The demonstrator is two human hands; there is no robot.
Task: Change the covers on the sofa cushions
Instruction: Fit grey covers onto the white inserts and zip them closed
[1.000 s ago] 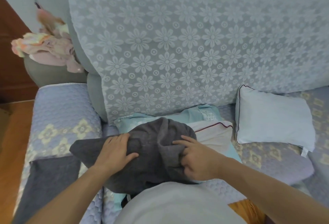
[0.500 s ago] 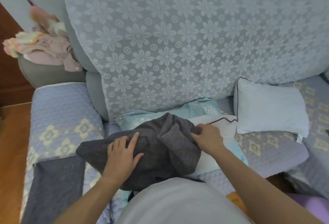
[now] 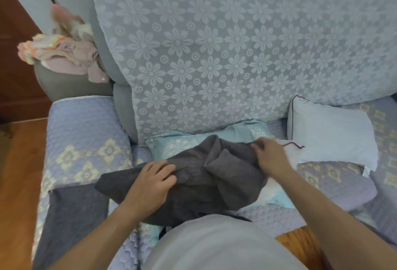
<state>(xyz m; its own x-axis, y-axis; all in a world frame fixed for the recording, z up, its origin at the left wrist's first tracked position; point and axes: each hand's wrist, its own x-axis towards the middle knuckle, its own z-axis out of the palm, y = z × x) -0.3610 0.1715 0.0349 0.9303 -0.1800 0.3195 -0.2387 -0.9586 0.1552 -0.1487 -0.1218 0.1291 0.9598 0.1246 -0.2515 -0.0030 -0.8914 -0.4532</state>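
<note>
A dark grey cushion cover (image 3: 202,175) lies crumpled on the sofa seat over a cushion. My left hand (image 3: 150,184) rests on its left part, fingers bent into the cloth. My right hand (image 3: 270,156) pinches the cover's upper right edge. Under the grey cloth lie a white cushion (image 3: 272,186) with dark red piping and a light blue patterned cover (image 3: 178,147). A second white cushion (image 3: 330,134) with dark red piping leans at the right.
A white lace flower throw (image 3: 225,55) covers the sofa backrest. The purple quilted armrest (image 3: 83,138) is at the left, with a pile of pink clothes (image 3: 64,53) behind it. Wooden floor (image 3: 19,184) lies left.
My right hand has moved up and to the right along the grey cover, from its middle fold to its upper right edge. The left hand has stayed on the cover's left side.
</note>
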